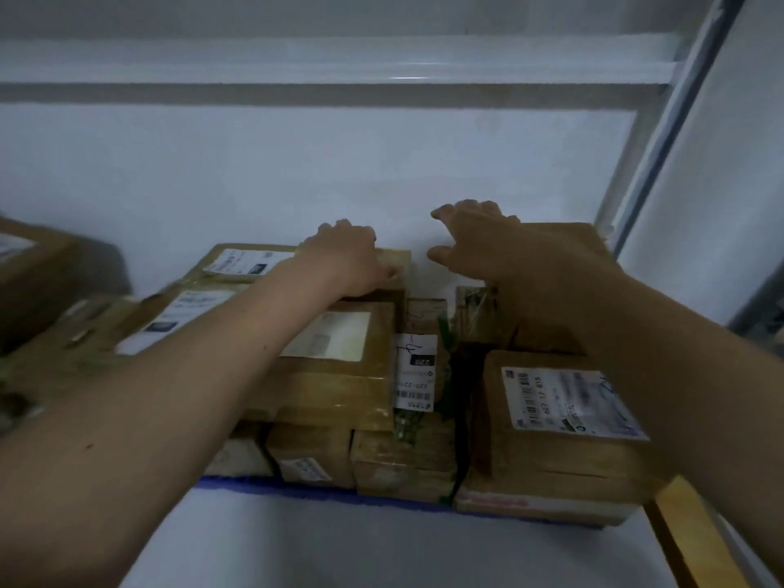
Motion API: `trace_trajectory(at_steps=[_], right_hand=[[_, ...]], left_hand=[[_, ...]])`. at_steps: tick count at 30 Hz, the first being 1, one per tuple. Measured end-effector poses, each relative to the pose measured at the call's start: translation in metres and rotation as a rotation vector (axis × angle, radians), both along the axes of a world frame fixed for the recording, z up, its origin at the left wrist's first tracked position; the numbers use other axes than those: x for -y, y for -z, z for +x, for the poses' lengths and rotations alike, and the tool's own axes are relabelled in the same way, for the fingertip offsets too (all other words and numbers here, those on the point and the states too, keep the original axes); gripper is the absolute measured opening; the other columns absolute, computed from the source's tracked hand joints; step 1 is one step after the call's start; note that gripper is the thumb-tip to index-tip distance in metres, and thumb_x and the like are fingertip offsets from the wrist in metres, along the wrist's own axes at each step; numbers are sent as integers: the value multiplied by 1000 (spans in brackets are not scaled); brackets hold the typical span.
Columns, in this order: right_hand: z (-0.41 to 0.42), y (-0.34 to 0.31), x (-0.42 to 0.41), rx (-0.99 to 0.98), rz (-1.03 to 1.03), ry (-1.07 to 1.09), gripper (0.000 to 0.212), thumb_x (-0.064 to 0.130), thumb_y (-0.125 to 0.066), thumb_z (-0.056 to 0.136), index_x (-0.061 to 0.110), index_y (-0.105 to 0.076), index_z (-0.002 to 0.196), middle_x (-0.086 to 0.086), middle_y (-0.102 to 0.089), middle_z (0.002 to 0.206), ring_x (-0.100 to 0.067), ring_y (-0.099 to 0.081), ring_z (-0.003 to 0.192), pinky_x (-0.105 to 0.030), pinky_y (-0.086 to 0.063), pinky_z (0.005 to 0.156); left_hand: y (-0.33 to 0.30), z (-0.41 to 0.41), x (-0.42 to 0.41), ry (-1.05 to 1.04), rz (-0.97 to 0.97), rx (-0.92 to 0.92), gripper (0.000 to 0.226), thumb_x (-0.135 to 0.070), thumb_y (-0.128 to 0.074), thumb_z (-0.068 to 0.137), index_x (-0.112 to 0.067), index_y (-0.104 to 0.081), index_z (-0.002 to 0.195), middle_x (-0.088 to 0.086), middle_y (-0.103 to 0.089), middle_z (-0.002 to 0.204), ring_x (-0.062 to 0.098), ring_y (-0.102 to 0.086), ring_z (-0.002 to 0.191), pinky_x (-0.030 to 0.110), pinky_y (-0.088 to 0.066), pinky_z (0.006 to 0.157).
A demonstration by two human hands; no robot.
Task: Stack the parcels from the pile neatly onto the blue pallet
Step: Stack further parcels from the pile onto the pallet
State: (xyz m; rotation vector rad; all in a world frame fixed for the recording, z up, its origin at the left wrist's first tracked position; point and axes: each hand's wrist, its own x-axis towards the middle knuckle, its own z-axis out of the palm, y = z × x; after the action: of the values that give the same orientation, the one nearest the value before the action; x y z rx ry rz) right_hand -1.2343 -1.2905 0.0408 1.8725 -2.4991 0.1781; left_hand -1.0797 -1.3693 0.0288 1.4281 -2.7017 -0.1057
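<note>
Both arms are stretched out over the stack. The left hand (348,258) lies palm-down on the far box (254,261), fingers curled over its far right corner and the thumb pressed against its near edge, so it grips that corner rather than lying flat. The right hand (479,244) is well open, fingers spread and bent, thumb pointing left, above the gap between the far box and another brown box (564,235) at far right; whether the palm touches that box cannot be told, as the hand hides the contact.

Just near the left hand sits a taped box (339,375) with a pale label on top, higher than the parcels around it. To its right a narrow parcel (418,371) stands in the gap, its white label marked 220. On the right, nearer, a squarish box (564,422) with a barcode label rests on a flatter one. Smaller parcels (314,451) line the near edge. Under them the blue pallet (237,485) shows as a thin strip at the near left. The stack stands against a white wall (297,171). At far left another box (29,265) sits apart, blurred.
</note>
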Motion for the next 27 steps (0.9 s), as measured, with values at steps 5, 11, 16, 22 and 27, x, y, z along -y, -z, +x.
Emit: trace_trajectory(at_steps=[5,11,16,22,27], right_hand=[[58,0,31,-2,104,-169,62,43,-50,92,18,-28,144,-12,-32,147,-36,-29,133,-52,-30,103],[152,-3,54,14,95,-282,64,47,-51,90,19,-29,143,-12,-34,145,-35,-31,132,-50,-31,103],[254,1,67,29,95,-393,58,45,-52,90,18,-35,139,-10,-42,139,-32,-37,127,-47,-35,103],[383,24,73,24,159,-567,63,54,-50,87,23,-36,140,-8,-42,140,-31,-42,126,-42,-35,105],[469,46,67,-150,-31,-719,50,43,-60,83,21,-52,126,-10,-55,127,-29,-53,111,-41,-46,93]], left_hand=[[2,72,10,-112,-1,46,63,-58,-47,89,-18,-46,138,9,-45,141,29,-45,125,37,-40,94],[5,176,3,-196,19,-27,61,-56,-51,87,-22,-46,139,6,-43,144,29,-43,127,33,-39,93],[12,282,-5,-272,37,31,62,-58,-49,87,-21,-48,137,8,-46,141,28,-47,124,34,-41,92],[35,413,-18,-406,89,38,52,-55,-49,89,-19,-55,126,7,-55,130,28,-52,116,33,-43,85],[53,495,-26,-491,128,10,57,-48,-55,87,-19,-46,135,9,-47,139,31,-49,121,34,-42,91]])
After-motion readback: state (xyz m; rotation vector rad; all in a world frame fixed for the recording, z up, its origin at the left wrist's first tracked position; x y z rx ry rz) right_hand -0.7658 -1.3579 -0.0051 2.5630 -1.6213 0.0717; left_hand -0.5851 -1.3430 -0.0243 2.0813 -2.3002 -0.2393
